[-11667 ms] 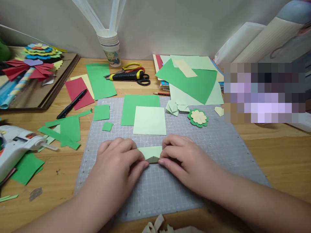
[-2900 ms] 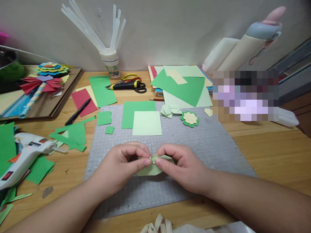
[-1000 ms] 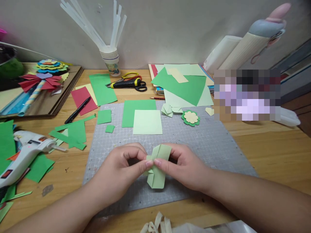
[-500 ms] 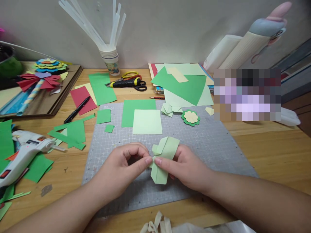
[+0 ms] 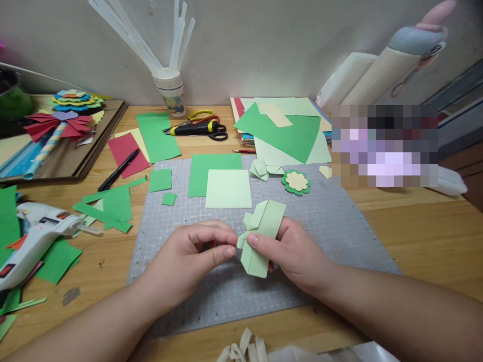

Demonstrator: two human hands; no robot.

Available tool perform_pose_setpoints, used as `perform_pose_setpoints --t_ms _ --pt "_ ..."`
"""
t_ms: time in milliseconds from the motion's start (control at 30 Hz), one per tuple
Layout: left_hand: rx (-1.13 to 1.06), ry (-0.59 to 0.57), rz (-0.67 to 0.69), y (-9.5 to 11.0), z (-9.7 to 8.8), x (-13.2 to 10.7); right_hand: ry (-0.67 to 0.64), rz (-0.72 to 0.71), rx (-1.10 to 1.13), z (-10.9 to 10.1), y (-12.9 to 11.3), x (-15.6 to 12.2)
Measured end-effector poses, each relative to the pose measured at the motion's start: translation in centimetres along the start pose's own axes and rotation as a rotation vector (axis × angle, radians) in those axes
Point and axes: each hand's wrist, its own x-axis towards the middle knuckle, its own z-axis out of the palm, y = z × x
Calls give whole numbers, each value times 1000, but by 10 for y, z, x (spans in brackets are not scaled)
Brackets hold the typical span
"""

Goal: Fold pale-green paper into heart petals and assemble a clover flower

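A folded light green paper (image 5: 264,234) is held up over the grey cutting mat (image 5: 181,296). My right hand (image 5: 298,251) grips it, thumb pressed on the front near the centre and the other fingers mostly hidden behind. Creased flaps show along its left side. My left hand (image 5: 199,251) is beside the small left flap, its index fingertip at the flap's edge. A small gap separates that hand's thumb from its index finger, and the thumb is off the paper. Beyond my hands, a pale green square (image 5: 228,189) overlaps a darker green sheet (image 5: 196,176).
Folded pale green pieces (image 5: 260,169) and a paper flower (image 5: 296,182) lie at the mat's back. A glue gun (image 5: 41,241) sits among green scraps at left. Scissors (image 5: 219,132), a cutter knife (image 5: 192,129) and a cup of straws (image 5: 172,95) stand farther back.
My right hand has raised the folded paper slightly, up and to the right. The left thumb has come away from the flap it was pinching.
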Motion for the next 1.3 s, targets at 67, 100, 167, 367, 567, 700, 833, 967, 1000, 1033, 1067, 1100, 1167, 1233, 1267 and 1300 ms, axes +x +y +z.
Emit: perform_pose_setpoints --t_ms 67,100,167,367,567,700,833,967,1000,1033,1067,1100,1167,1233,1267,1300 --pt "7 7 8 0 0 0 9 -12 -14 1 -2 0" --pt "11 10 12 0 0 0 13 -14 -21 2 -3 0" --pt "21 15 14 1 1 0 17 -14 -31 4 -6 -1" --pt "56 38 7 2 2 2 3 -50 -43 6 -4 -3" --pt "67 28 4 1 2 1 22 -55 -97 5 2 -6" --pt "58 1 -1 1 0 1 20 -53 -74 6 -2 -6" --pt "52 2 -3 1 0 1 22 -46 -78 6 -3 -5" --pt "61 8 -9 2 2 1 22 -45 -105 7 -2 -5" --pt "59 9 -10 2 2 1 24 -47 -110 7 -2 -5" --pt "54 11 -12 2 2 1 26 -50 -116 6 -1 -5" --pt "49 10 -15 2 2 1 27 -54 -122 6 -1 -6" --pt "46 10 -17 1 1 1 28 -62 -128 6 0 -6" --pt "47 10 -18 0 1 1 28 -75 -142 6 1 -7" --pt "51 11 -23 -1 1 1 23 -84 -157 5 1 -7" --pt "53 11 -24 -1 1 1 21 -87 -161 5 1 -7" --pt "54 12 -27 -1 1 0 19 -87 -162 5 1 -7"
